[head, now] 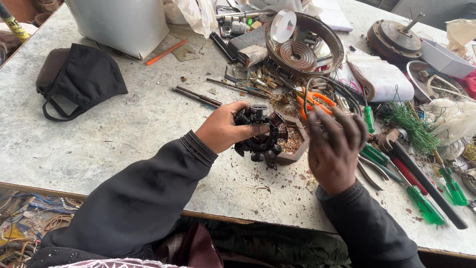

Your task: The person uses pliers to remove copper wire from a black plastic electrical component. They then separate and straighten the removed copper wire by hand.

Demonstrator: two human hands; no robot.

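Observation:
My left hand [224,128] grips a black star-shaped motor stator [261,134] with several winding poles, one wound with copper wire, and holds it just above the grey worktable [134,129]. Beside it lies a small hexagonal brown dish [296,144] full of scrap bits. My right hand [333,149] hovers to the right of the stator over the dish's edge, fingers curled downward; whether it pinches a thin wire I cannot tell. Orange-handled pliers [313,100] lie just beyond it.
A black face mask [82,79] lies at left. A round metal fan housing [302,44] with a coil sits at the back. Green-handled screwdrivers [421,201], a green wire bundle [409,124], a black-handled tool [431,188] and a white cloth [384,79] crowd the right side.

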